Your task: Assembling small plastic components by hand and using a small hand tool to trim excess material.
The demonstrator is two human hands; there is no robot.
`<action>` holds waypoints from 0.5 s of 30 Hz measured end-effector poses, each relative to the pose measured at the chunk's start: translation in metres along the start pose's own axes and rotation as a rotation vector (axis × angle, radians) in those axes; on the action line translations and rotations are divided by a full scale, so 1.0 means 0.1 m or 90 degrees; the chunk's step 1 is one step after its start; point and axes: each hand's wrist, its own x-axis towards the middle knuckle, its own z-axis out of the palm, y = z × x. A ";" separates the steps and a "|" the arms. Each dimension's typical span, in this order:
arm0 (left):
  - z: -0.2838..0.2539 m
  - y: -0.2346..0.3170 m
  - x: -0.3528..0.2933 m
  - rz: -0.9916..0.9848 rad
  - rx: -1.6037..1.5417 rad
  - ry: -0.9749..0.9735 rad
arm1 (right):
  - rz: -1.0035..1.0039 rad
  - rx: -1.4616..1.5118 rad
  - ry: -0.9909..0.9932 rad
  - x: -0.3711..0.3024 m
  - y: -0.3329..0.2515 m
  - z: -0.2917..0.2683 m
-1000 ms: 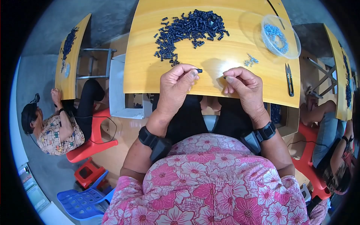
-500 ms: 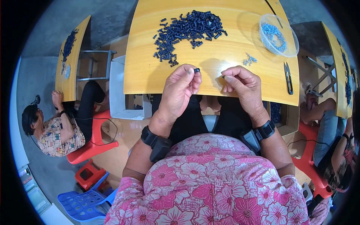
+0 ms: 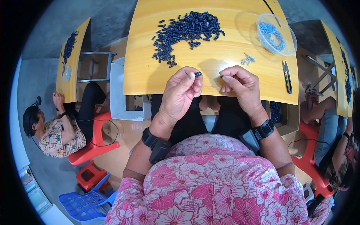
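Between the thumb and index finger of my left hand (image 3: 179, 90) is a small black cylindrical piece (image 3: 197, 74), its end pointing right. My right hand (image 3: 244, 87) is closed in a pinch a short way to the right; only a tiny dark tip shows at its fingers, too small to name. Both hands hover over the near edge of the yellow wooden table (image 3: 225, 41). Beyond them lies a pile of similar black pieces (image 3: 191, 28). A few small clear-blue and silvery bits (image 3: 247, 59) lie just past my right hand.
At the far right a clear round tub (image 3: 290, 41) holds many small blue bits. Black thread snips (image 3: 287, 77) lie near the right edge. A white box (image 3: 117, 97) stands below the table's left side. People sit at tables on both sides.
My left hand has turned slightly, so more of the black piece shows. The right hand keeps its pinch, barely shifted.
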 end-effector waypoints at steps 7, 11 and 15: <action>-0.06 -0.02 -0.04 0.085 0.276 0.124 | -0.024 -0.015 -0.003 0.01 0.00 0.01; 0.00 0.07 0.01 0.157 0.503 0.143 | -0.019 -0.022 -0.004 0.01 0.01 -0.02; -0.09 0.09 0.14 0.418 0.889 0.068 | -0.025 -0.010 0.001 0.00 0.00 0.00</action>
